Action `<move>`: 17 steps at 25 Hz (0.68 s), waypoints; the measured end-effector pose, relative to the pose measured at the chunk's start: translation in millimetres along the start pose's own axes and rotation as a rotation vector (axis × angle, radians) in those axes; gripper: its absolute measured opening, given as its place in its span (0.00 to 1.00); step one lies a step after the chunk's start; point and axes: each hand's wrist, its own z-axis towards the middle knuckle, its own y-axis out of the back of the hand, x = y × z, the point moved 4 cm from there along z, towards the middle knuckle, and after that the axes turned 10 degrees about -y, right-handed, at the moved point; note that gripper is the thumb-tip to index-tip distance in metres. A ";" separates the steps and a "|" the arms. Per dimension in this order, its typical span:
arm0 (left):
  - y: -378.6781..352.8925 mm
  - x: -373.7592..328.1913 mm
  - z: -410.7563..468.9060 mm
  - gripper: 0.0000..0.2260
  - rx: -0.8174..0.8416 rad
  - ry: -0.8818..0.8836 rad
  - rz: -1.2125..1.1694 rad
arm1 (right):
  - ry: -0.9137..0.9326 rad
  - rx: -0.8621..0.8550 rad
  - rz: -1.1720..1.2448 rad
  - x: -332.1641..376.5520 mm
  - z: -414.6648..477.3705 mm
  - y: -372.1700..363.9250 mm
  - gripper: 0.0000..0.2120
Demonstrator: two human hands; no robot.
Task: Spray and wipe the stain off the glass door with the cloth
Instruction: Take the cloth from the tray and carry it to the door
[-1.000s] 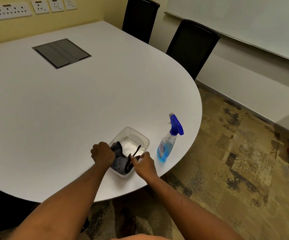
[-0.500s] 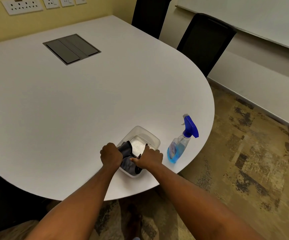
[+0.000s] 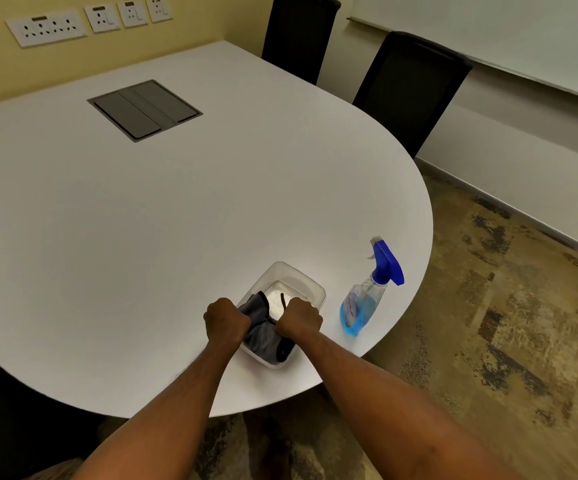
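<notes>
We find the left hand (image 3: pixel 226 322) and right hand (image 3: pixel 299 320) with fingers curled round the cloth (image 3: pixel 263 336), which we judge must next be lifted from the tub (image 3: pixel 301 273).

Cloth (image 3: pixel 261 332) in tub (image 3: pixel 310 289) on table (image 3: pixel 142 220); spray bottle (image 3: pixel 367 299) just right.

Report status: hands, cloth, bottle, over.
Left hand and right hand both fisted on the grey cloth in the clear tub. Spray bottle upright on the table, right of tub, untouched. Glass door not in view.
</notes>
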 end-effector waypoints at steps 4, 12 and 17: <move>5.5 -4.5 2.2 0.12 -0.045 0.034 -0.122 | -0.086 0.003 0.160 -2.6 -5.9 6.7 0.19; 27.2 -23.4 7.5 0.12 -0.226 -0.022 -0.467 | -0.138 0.039 0.622 -23.0 -25.3 33.4 0.21; 30.9 -31.7 -5.3 0.13 -0.342 0.119 -0.917 | -0.169 0.089 0.887 -47.1 -48.9 46.0 0.21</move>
